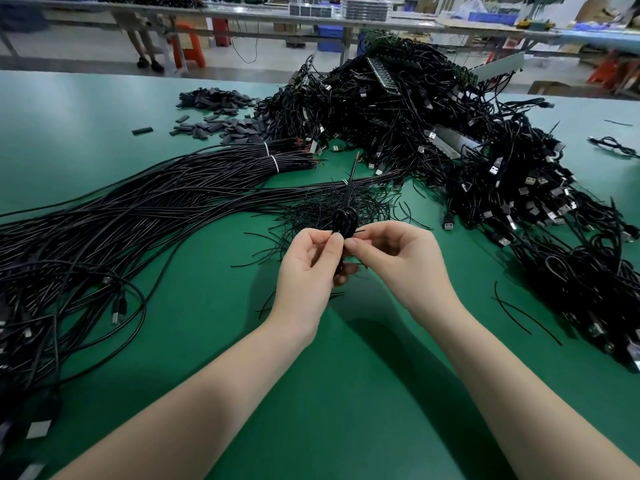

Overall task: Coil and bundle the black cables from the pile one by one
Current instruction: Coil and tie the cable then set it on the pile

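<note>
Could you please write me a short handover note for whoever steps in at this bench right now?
Left hand grips a small coiled black cable held above the green table; its free end sticks up away from the person.
Right hand pinches a thin tie at the coil.
Straight black cables lie to the left, some banded with white ties.
A loose heap of thin ties lies behind the hands.
The tangled pile with USB plugs is at right.
Done: this coil is wound.
Left: fasten it, then carry on with the remaining cables.
</note>
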Demonstrator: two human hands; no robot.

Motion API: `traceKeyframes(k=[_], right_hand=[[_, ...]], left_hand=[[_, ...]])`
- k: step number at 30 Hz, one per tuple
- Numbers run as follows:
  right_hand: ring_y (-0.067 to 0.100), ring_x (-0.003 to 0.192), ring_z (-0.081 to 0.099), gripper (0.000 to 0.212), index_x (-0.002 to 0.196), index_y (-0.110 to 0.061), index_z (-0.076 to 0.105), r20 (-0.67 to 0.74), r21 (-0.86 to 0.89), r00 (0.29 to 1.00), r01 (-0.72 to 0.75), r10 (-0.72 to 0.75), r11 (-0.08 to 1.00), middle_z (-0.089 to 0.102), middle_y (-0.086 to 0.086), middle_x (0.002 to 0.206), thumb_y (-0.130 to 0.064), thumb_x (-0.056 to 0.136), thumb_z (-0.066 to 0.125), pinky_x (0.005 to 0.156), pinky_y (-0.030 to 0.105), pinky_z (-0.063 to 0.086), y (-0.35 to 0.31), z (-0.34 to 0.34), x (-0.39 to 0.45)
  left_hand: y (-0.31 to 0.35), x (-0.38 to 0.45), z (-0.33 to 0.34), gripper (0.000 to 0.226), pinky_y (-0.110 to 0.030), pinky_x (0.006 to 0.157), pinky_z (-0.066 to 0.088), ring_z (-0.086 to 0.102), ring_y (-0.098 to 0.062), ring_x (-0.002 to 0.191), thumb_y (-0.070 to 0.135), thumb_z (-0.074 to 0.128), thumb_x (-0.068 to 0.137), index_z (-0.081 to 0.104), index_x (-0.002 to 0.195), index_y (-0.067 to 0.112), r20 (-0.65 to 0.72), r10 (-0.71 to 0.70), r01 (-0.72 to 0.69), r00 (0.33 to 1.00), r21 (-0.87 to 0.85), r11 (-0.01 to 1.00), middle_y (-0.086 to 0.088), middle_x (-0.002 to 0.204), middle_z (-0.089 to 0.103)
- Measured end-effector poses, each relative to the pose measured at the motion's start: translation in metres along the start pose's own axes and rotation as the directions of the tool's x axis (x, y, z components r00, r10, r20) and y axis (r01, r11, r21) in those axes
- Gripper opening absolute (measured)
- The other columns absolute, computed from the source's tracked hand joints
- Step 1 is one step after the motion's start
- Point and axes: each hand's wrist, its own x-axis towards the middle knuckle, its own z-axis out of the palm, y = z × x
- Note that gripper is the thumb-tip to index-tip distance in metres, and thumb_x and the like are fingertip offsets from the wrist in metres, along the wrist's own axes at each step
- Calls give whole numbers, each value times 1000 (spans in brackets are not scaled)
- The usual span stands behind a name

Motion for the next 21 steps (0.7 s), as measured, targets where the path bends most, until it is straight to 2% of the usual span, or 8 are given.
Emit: traceKeyframes(k=[4,8,10,12,14,15,18,21], right_hand=[[10,61,66,11,76,-16,67,-7,14,995,102,-102,995,71,4,72,-10,81,75,62,23,53,0,3,-2],[11,59,65,12,77,-15,65,-7,42,994,108,-108,993,70,3,71,-9,83,73,61,24,53,2,3,-2],[11,62,64,11,77,-15,65,-42,-20,989,140,-141,990,66,-3,69,-10,84,72,62,30,56,3,6,-5],[13,68,62,10,78,-14,65,-80,-176,962,246,-262,953,64,-9,70,-10,85,70,66,37,55,6,10,-8],[13,70,61,7,80,-12,65,-75,-339,913,354,-400,872,65,-8,73,-9,85,69,68,35,52,8,13,-10],[13,71,61,6,80,-13,66,-79,-351,911,356,-406,866,66,-8,74,-10,85,70,68,33,52,8,14,-11],[11,69,68,9,77,-20,69,-89,-160,979,168,-184,973,69,-10,71,-16,82,75,66,20,52,6,13,-8],[14,64,71,11,76,-21,70,-38,-40,998,53,-54,998,72,-6,69,-15,78,79,66,24,55,4,8,-4]], left_hand=[[1,-1,3,13,-20,52,47,64,-8,62,23,52,100,55,91,15,23,-101,103,995,-99,990,8,74,69],[0,1,2,12,-20,51,47,65,-10,63,24,53,100,55,92,15,37,-109,112,993,-105,988,7,74,69],[-2,0,2,12,-23,50,45,66,-10,62,25,53,100,56,93,16,25,-112,114,993,-81,990,8,74,69],[-4,-1,2,13,-25,49,44,64,-8,58,26,54,100,56,92,16,12,-117,118,993,-66,991,9,71,68],[-5,-2,2,14,-26,50,44,63,-7,56,26,53,100,55,92,15,-3,-122,122,993,-57,991,10,69,67],[-5,-2,2,14,-26,51,44,63,-7,57,27,53,100,56,92,15,-13,-125,124,992,-50,991,10,69,67],[-4,0,1,16,-26,51,45,63,-14,64,27,56,99,57,88,16,-49,-132,129,990,-62,990,1,77,66],[-2,2,1,16,-20,51,47,68,-23,79,25,57,98,57,85,17,-56,-139,135,989,-68,989,-7,86,65]])
